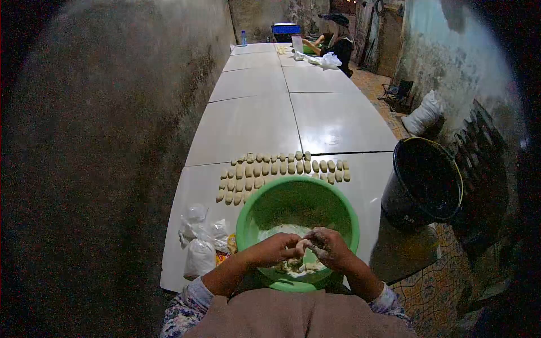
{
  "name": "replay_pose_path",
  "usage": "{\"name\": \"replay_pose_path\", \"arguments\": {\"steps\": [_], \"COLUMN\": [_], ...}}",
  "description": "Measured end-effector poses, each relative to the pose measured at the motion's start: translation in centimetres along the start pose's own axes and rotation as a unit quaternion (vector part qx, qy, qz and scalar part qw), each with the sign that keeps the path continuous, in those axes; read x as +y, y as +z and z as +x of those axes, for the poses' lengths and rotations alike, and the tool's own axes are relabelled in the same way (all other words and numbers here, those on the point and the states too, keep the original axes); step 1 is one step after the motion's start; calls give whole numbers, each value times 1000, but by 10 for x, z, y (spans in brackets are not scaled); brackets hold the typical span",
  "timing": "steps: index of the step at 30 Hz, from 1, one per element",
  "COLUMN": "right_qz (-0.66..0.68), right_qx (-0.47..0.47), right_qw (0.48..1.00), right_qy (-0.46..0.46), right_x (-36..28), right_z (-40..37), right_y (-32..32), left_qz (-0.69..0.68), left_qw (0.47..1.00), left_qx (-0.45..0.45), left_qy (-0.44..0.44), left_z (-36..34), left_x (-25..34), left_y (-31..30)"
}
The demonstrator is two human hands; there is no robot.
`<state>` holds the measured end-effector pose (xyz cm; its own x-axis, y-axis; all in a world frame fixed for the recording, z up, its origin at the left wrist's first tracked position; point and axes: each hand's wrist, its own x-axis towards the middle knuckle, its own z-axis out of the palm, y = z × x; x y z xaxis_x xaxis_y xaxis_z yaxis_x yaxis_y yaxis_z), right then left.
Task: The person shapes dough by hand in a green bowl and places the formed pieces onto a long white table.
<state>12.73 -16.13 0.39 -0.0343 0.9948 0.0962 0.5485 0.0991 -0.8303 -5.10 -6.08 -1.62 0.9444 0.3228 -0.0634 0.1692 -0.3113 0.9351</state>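
Over a green plastic basin (242,224), my left hand (277,249) and my right hand (332,248) meet, fingers closed around a small pale piece of dough (304,244). White powder coats the fingers of my right hand. Inside the basin lie white flour (282,230) and crumbly dough scraps (298,267), partly hidden by my hands. Just beyond the basin, several small oval dough pieces (265,169) lie in rows on the white table (242,127); the basin's rim hides some of the nearest ones.
Plastic bags of white powder (200,258) and a yellow-red packet (221,257) stand left of the basin. A large black bucket (414,188) is at the right. Another person (338,45) works at the table's far end. A white sack (424,114) leans by the right wall.
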Motion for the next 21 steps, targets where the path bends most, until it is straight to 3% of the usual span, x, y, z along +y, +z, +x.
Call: {"name": "replay_pose_path", "arguments": {"steps": [4,6,8,10,14,16,18,21], "right_qz": [-31,147,110,113,-4,1,111,56], "right_qx": [-9,-1,-41,-41,-35,-40,-24,23], "right_qw": [999,989,992,991,998,998,992,994], "right_qy": [-17,22,44,-56,-57,-39,-61,-88], "right_x": [5,-4,-1,7,9,12,25,13], "right_z": [-2,-3,-4,-3,-1,-3,-1,-1], "right_y": [1,2,0,2,-4,-7,1,3], "left_qz": [32,33,12,56,-83,-230,-163,-177], "left_qw": [999,999,1000,998,992,973,986,979], "left_qx": [-28,-20,-20,-33,-64,-15,-35,-18], "left_qy": [-26,-17,-11,-22,-64,-18,-21,-103], "left_z": [2,0,-1,-1,0,-1,-4,-3], "left_x": [-8,-5,-4,4,2,10,13,6], "left_y": [0,0,-1,-7,-3,0,-9,-13]}}
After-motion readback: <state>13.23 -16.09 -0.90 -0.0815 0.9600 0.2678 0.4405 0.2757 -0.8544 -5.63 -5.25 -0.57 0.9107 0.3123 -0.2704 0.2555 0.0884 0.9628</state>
